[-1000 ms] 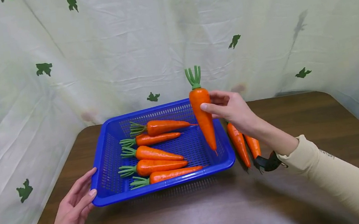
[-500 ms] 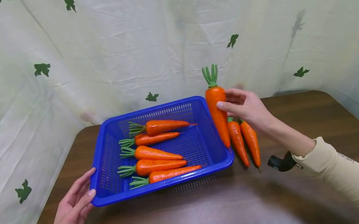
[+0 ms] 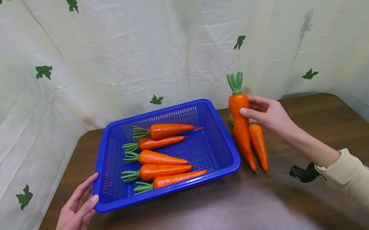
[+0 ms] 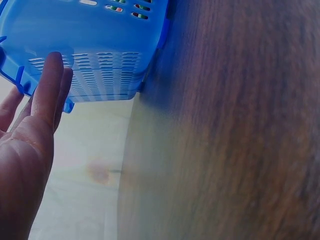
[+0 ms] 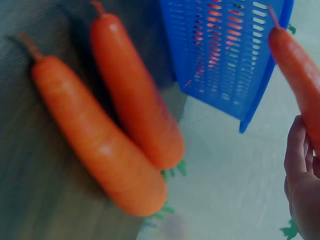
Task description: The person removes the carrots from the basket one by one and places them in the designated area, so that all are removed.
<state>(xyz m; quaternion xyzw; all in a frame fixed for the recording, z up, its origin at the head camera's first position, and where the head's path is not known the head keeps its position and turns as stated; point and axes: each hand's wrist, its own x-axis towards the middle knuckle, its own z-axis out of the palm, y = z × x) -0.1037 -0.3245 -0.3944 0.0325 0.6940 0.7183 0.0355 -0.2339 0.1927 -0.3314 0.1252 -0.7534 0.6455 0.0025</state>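
My right hand (image 3: pixel 273 114) pinches an orange carrot (image 3: pixel 239 113) with green stem stubs, thumb in front and fingers behind. It stands nearly upright, tip down, just right of the blue basket (image 3: pixel 224 137), and overlaps a carrot lying behind it in the head view. The right wrist view shows the held carrot (image 5: pixel 302 75) raised off the table. My left hand (image 3: pixel 73 221) touches the basket's left end, thumb at the rim. Its straight fingers (image 4: pixel 48 90) lie along the outer wall in the left wrist view. Inside the basket lie several carrots (image 3: pixel 162 157), tops left.
Two carrots lie side by side on the brown wooden table (image 3: pixel 199 223) right of the basket, the outer carrot (image 3: pixel 259 145) farther from it. A pale curtain (image 3: pixel 147 49) with green leaf prints hangs behind the table. A black device (image 3: pixel 304 173) sits at my right wrist.
My right hand has carried the carrot rightward from over the basket, past its right rim, and slightly lower. The left hand and the basket have stayed put.
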